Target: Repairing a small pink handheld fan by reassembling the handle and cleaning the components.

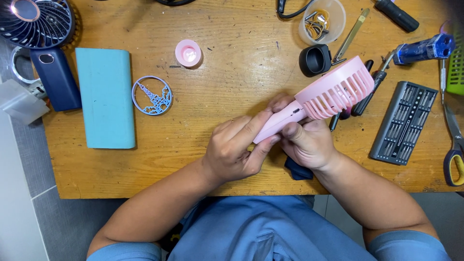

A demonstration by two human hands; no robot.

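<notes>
Head view: pink fan [325, 99] handle pinched between left hand [233, 152], right hand [305, 143].

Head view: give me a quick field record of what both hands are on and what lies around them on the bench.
held item: pink handheld fan, grille end pointing up and right
left hand: grips the fan's handle, fingers across it
right hand: grips the handle near the grille, thumb on top
surface: wooden table
left of hands: light blue case, blue filigree ring, pink round cap, dark blue fan
right of hands: screwdriver bit set, scissors, black cup-shaped part
</notes>
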